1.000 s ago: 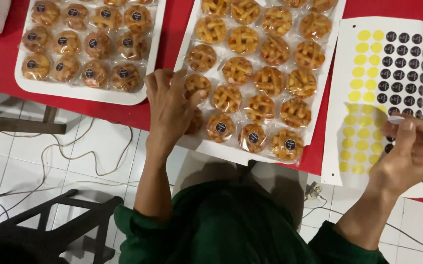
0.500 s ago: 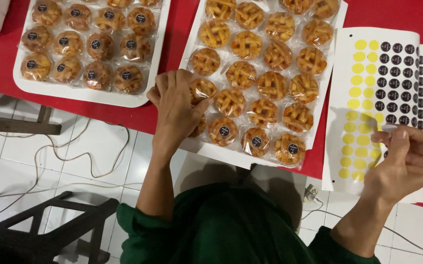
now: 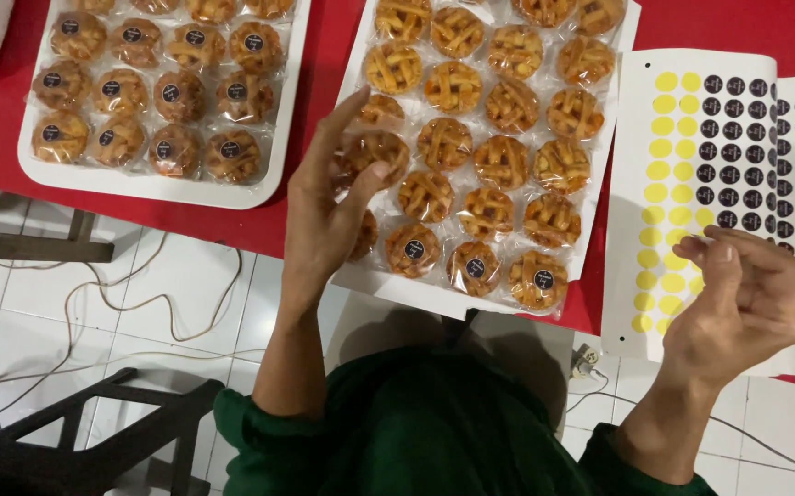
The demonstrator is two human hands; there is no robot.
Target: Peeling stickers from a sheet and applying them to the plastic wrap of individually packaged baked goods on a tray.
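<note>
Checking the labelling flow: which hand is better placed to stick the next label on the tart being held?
Probably the right hand: its fingertips are pinched together beside the sticker sheet, while the left hand is busy holding the wrapped tart.

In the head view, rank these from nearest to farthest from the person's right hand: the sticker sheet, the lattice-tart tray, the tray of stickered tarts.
1. sticker sheet: directly under the right hand, far right.
2. lattice-tart tray: centre, to its left.
3. tray of stickered tarts: far left of the red table.
</note>
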